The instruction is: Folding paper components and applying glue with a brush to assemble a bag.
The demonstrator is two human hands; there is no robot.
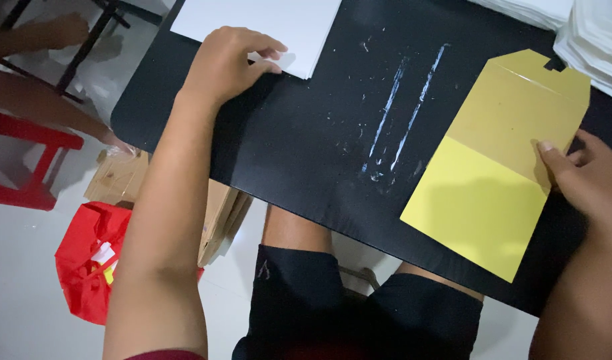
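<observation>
At the bench's (306,153) far left corner, the left hand (227,63) rests with curled fingers (266,55) pressing the near edge of a white sheet stack (266,23), not gripping it. Dried white glue streaks (403,107) mark the middle. Toward the right edge lies a yellow envelope (499,167), its long axis slanting, flap end pointing to the far right corner. The right hand (586,180) pinches its right edge, thumb on top.

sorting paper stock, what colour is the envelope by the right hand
Yellow envelope, upper part darker mustard, seen in the head view.
</observation>
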